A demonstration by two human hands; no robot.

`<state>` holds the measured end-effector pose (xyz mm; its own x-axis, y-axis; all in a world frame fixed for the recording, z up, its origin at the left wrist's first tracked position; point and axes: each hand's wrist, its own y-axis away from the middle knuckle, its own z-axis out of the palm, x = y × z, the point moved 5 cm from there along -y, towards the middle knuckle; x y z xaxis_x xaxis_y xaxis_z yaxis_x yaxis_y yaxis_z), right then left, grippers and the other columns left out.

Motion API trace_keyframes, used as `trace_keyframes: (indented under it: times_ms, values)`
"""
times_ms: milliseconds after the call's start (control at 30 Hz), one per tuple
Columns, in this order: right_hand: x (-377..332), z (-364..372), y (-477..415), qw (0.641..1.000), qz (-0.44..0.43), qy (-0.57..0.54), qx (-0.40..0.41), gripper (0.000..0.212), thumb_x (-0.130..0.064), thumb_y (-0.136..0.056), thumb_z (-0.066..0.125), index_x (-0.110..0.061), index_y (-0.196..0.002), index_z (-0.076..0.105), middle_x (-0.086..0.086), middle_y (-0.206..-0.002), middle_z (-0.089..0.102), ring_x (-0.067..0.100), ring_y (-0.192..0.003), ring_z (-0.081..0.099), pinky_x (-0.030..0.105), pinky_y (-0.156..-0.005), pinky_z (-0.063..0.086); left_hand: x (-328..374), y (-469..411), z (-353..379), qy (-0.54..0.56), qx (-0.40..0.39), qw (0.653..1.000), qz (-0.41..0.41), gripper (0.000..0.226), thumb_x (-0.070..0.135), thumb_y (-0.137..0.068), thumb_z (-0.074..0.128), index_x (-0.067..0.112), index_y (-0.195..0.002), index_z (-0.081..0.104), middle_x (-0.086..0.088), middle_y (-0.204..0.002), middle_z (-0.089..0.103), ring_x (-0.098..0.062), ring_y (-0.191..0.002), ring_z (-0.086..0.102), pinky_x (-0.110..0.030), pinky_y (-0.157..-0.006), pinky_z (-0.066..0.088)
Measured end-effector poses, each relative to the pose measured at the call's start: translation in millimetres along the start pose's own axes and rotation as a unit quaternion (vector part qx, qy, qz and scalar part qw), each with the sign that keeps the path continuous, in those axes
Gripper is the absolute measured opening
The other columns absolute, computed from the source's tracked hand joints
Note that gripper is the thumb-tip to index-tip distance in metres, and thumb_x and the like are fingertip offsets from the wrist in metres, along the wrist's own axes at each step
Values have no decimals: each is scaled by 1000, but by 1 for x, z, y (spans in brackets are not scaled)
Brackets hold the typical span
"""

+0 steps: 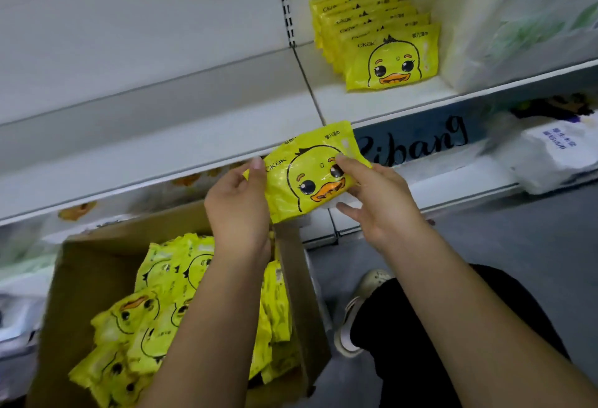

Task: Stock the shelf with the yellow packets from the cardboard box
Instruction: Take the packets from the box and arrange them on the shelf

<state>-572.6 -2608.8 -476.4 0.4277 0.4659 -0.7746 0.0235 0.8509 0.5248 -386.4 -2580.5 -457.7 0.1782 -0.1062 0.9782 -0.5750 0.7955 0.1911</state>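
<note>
While both hands held one yellow packet (307, 177) in front of the shelf edge (161, 164), the step in hand looked like the carry from box to shelf: lifted clear, not yet placed.

Landmark: the cardboard box (97, 278), open, low in the head view.
- Held packet: above the box's far right corner, tilted, duck face toward the camera.
- Left hand (238, 210): directly above the box, thumb up along the packet's left edge, remaining fingers hidden behind it, so a pinch on that edge.
- Right hand (378, 200): up and right of the box, thumb and forefinger pressed on the packet's right side near the duck's eye; lower fingers loosely spread beneath it.
- Loose packets (161, 310) inside the box: many left, heaped at mixed angles. Stocking judged well short of finished.
- Row of stocked packets (375, 38): far above and right of the box, standing on the shelf, faces forward, front one leaning a little.
- White wrapped packs (517, 19): just beside that row, farther right of the box.

Next move, as a judgement: raise the packet up and right from the box, square it upright, face forward, and seat it against the front of the row. Soft film wrap would likely sag, so a two-sided grip seemed wise until it rested.
</note>
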Motion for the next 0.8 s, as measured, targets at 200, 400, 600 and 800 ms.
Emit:
trace_keyframes:
  times_ms: [200,400,600,800]
  values:
    - [18,22,27,991,-46,96,-78,37,-44,-94,65,-16,-119,63,6,-113,74,22,-107,70,41,-90,59,19,35,-73,-30,-20,999,22,21,28,-100,67,10,-109,74,4,-78,75,-12,-70,64,-36,-79,56]
    - [48,50,69,949,-198,232,-81,32,-33,-103,54,-6,-91,65,-2,-67,59,3,-52,49,17,-53,41,4,67,-137,68,83,993,-39,36,55,-75,83,21,-85,76,-17,-105,76,-39,-108,70,-66,-106,47]
    - [61,72,81,969,-147,144,-137,32,-29,-101,58,-8,-80,68,3,-66,59,19,-59,50,31,-66,46,6,88,-167,160,75,983,-54,33,50,-84,80,23,-77,64,-14,-118,73,-30,-123,65,-54,-105,52]
    - [60,85,81,977,-107,72,-169,22,-24,-100,59,-13,-91,76,8,-74,64,16,-60,54,25,-58,50,28,85,-175,200,21,979,-17,24,22,-102,54,12,-80,52,-11,-115,77,-22,-113,71,-33,-86,59]
